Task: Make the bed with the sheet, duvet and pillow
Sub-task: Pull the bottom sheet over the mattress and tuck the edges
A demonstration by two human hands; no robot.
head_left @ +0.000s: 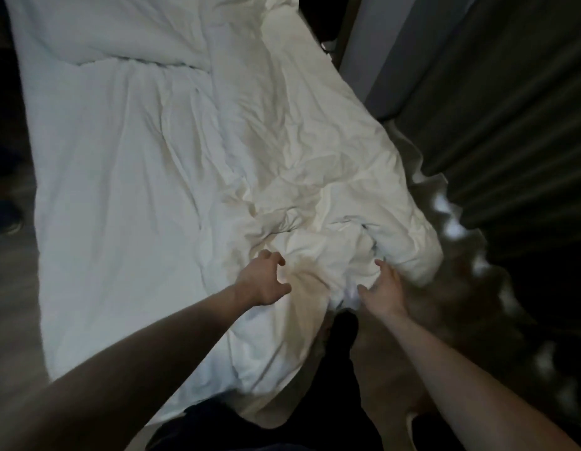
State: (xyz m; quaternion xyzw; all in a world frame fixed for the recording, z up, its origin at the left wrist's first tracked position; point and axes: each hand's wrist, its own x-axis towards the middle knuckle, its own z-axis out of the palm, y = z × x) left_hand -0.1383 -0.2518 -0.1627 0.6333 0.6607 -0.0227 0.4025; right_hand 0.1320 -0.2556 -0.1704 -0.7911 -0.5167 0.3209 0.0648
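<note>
I am standing at the near end of the bed, both bare arms stretched out over a rumpled white duvet (191, 177) that covers most of what I can see and runs away from me toward the far left. My left hand (261, 281) hovers just above the cloth near the middle of the view, palm down, fingers (276, 257) curled loosely and thumb spread out to the right, like a claw half open; nothing is pinched in it, though the fabric right under it is drawn into tight radiating creases. My right hand (385, 292) is just to the right of that, at the bunched near-right corner of the duvet, fingers straight and spread, the fingertips touching or nearly touching the puffed fold; it is open and I cannot see any cloth gripped in it. Between my two hands the cover gathers into a thick knot of wrinkles that hangs down over the near edge of the bed. Further away, toward the far left, the surface lies smoother, with one long fold crossing it from side to side. The right-hand part of the bedding looks warmer and creamier in tone, the left part cooler and bluish. Along the right side hangs a dark pleated curtain (510, 109), well lit only at its lower edge. Below my arms, my dark trousers (343, 330) show against the floor (19, 288).
</note>
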